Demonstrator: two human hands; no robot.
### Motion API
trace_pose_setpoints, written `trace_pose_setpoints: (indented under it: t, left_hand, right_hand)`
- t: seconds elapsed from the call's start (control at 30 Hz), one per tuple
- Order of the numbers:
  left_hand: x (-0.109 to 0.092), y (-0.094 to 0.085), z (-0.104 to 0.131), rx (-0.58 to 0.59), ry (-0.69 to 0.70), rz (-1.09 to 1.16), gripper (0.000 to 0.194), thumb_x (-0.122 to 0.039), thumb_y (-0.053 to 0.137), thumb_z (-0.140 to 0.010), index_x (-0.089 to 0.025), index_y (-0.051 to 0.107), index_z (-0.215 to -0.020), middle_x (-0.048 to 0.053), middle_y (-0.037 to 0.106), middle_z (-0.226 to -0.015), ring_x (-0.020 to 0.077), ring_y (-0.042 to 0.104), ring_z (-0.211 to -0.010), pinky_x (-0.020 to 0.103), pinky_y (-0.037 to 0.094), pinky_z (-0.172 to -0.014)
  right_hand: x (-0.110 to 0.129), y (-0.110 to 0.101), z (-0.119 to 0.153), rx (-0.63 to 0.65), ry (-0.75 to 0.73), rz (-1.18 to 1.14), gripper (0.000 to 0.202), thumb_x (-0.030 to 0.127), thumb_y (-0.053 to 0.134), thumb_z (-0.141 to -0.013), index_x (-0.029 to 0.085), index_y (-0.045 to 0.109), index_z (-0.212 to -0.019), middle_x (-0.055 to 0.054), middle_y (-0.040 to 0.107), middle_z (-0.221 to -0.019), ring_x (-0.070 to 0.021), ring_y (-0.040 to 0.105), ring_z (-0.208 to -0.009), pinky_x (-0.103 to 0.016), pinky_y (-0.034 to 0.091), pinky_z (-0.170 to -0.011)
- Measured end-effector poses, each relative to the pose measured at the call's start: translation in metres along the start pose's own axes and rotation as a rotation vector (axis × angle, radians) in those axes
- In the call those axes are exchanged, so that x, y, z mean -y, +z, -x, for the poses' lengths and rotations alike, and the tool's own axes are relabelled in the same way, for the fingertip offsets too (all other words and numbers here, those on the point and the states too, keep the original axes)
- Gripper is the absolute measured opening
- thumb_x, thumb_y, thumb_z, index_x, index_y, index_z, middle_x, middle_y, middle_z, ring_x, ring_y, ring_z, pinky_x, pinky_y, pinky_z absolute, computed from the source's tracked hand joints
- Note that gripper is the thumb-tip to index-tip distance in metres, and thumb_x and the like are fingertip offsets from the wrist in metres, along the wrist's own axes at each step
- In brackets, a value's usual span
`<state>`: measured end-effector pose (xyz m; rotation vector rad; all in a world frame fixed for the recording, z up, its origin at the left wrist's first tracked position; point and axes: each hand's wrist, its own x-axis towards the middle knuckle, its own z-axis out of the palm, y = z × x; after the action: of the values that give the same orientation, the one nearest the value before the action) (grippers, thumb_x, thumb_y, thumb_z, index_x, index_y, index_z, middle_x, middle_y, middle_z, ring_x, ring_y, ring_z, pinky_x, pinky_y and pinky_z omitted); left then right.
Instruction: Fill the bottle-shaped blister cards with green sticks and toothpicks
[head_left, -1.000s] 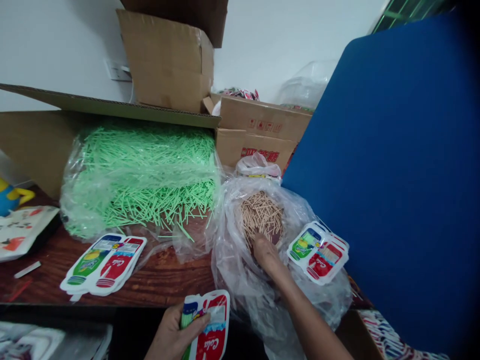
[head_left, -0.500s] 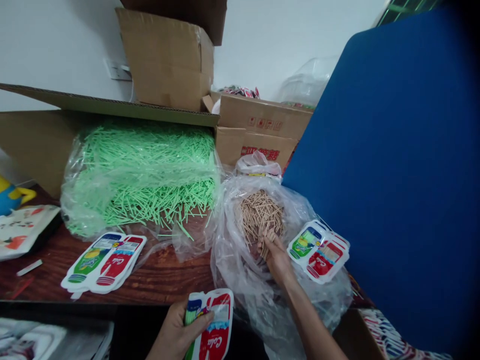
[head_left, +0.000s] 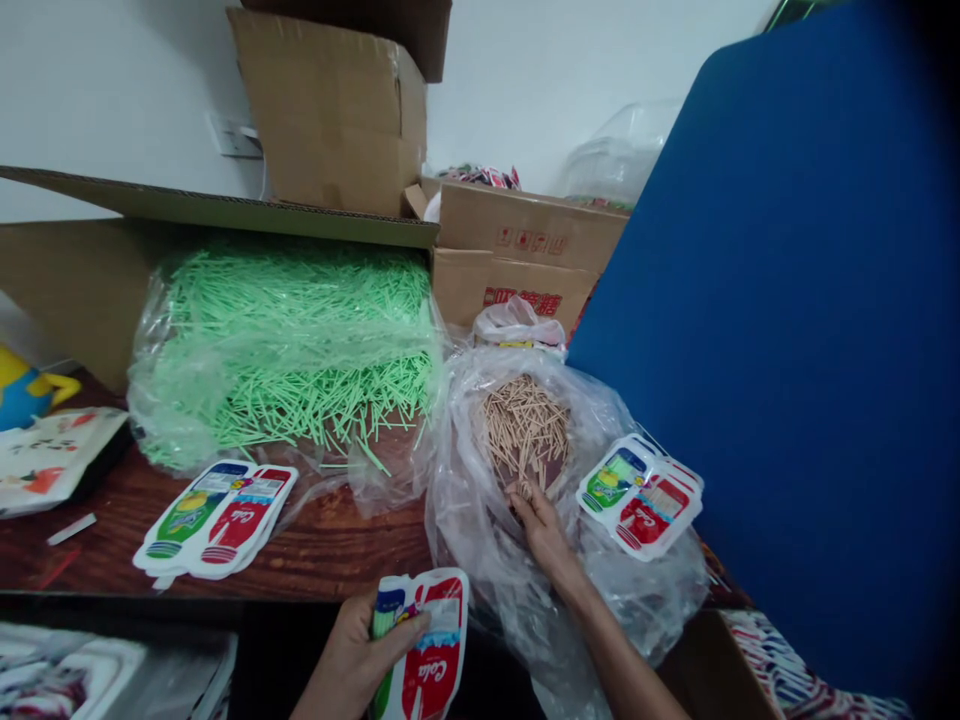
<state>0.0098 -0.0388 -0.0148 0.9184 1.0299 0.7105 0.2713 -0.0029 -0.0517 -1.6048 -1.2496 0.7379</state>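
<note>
My left hand (head_left: 367,650) is wrapped round a red and green bottle-shaped packet (head_left: 431,650) at the bottom centre, its thumb on the front. My right hand (head_left: 541,525) is at the near edge of a pile of brown sticks (head_left: 525,425) in an open clear plastic bag (head_left: 465,500). Its fingers are pinched on a few brown sticks. Right of that hand, a stack of similar packets (head_left: 637,497) rests on the bag. Another stack of packets (head_left: 217,518) lies on the table at the left.
A large clear bag of green sticks (head_left: 300,350) spills from an open box behind the left stack. Cardboard boxes (head_left: 330,110) stand at the back. A blue panel (head_left: 780,330) fills the right side. A white pouch (head_left: 49,455) lies at far left.
My right hand has drawn slightly down and toward me, to the near edge of the brown sticks. Fewer sticks show at its fingertips. My left hand still holds the packet.
</note>
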Motion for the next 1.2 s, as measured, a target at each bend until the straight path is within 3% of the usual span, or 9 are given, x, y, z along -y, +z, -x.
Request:
trace_pose_setpoints:
  t: [0.17, 0.27, 0.4, 0.53, 0.63, 0.83, 1.1, 1.2]
  left_hand:
    - [-0.008, 0.0, 0.006, -0.019, -0.01, -0.039, 0.031, -0.042, 0.079, -0.064, -0.013, 0.069, -0.064, 0.001, 0.068, -0.055, 0.0145, 0.059, -0.049, 0.021, 0.044, -0.049]
    - [-0.009, 0.0, 0.009, 0.014, 0.004, -0.034, 0.029, -0.04, 0.077, -0.067, -0.012, 0.069, -0.065, 0.001, 0.069, -0.057, 0.014, 0.059, -0.05, 0.02, 0.044, -0.05]
    - [-0.01, -0.001, 0.011, 0.072, 0.05, -0.032, 0.023, -0.034, 0.073, -0.075, -0.011, 0.072, -0.071, 0.002, 0.071, -0.063, 0.0137, 0.06, -0.056, 0.02, 0.045, -0.056]
    - [-0.013, 0.0, 0.012, 0.134, 0.054, -0.001, 0.019, -0.031, 0.071, -0.077, -0.012, 0.073, -0.075, 0.001, 0.07, -0.066, 0.0133, 0.059, -0.057, 0.02, 0.044, -0.056]
    - [-0.015, 0.0, 0.014, 0.155, 0.065, 0.006, 0.018, -0.03, 0.072, -0.076, -0.012, 0.071, -0.073, 0.0, 0.068, -0.063, 0.0116, 0.055, -0.055, 0.019, 0.043, -0.056]
    - [-0.012, -0.004, 0.016, 0.171, 0.053, 0.034, 0.018, -0.03, 0.072, -0.076, -0.012, 0.071, -0.074, 0.0, 0.068, -0.065, 0.0119, 0.054, -0.056, 0.02, 0.043, -0.058]
    - [-0.01, -0.003, 0.015, 0.156, 0.054, 0.072, 0.019, -0.03, 0.074, -0.074, -0.012, 0.07, -0.07, -0.001, 0.065, -0.062, 0.0119, 0.053, -0.056, 0.021, 0.043, -0.06]
    - [-0.011, -0.003, 0.015, 0.148, 0.064, 0.07, 0.017, -0.028, 0.072, -0.076, -0.012, 0.071, -0.074, 0.0, 0.067, -0.065, 0.0127, 0.056, -0.059, 0.021, 0.044, -0.062]
  right_hand:
    - [0.009, -0.003, 0.001, -0.012, 0.006, -0.065, 0.027, 0.045, 0.044, -0.088, 0.023, 0.06, -0.087, -0.003, 0.063, -0.079, -0.021, 0.058, -0.075, -0.032, 0.046, -0.071]
    - [0.022, -0.007, 0.004, -0.029, -0.004, -0.116, 0.026, 0.043, 0.044, -0.09, 0.023, 0.058, -0.083, -0.003, 0.062, -0.079, -0.0212, 0.058, -0.079, -0.034, 0.045, -0.077]
    - [0.06, -0.005, 0.017, -0.093, -0.037, -0.575, 0.014, 0.038, 0.053, -0.087, 0.025, 0.055, -0.088, -0.001, 0.061, -0.079, -0.0201, 0.062, -0.08, -0.039, 0.047, -0.085]
    - [0.103, 0.017, 0.04, 0.076, 0.036, -0.892, 0.012, 0.037, 0.057, -0.085, 0.026, 0.054, -0.09, 0.002, 0.06, -0.067, -0.0208, 0.066, -0.074, -0.046, 0.047, -0.088]
    - [0.119, 0.039, 0.054, 0.192, 0.058, -0.989, 0.011, 0.036, 0.054, -0.088, 0.025, 0.054, -0.089, 0.003, 0.063, -0.065, -0.0189, 0.068, -0.069, -0.047, 0.042, -0.098]
    - [0.119, 0.06, 0.063, 0.262, 0.079, -1.005, 0.01, 0.034, 0.05, -0.092, 0.025, 0.053, -0.089, 0.003, 0.066, -0.067, -0.0182, 0.069, -0.073, -0.042, 0.045, -0.096]
    - [0.106, 0.066, 0.071, 0.283, 0.153, -0.961, 0.013, 0.035, 0.05, -0.091, 0.024, 0.055, -0.088, -0.001, 0.07, -0.081, -0.0194, 0.069, -0.083, -0.037, 0.051, -0.085]
    - [0.103, 0.062, 0.073, 0.283, 0.157, -0.909, 0.016, 0.036, 0.048, -0.092, 0.023, 0.058, -0.091, -0.002, 0.071, -0.087, -0.0206, 0.066, -0.095, -0.037, 0.049, -0.09]
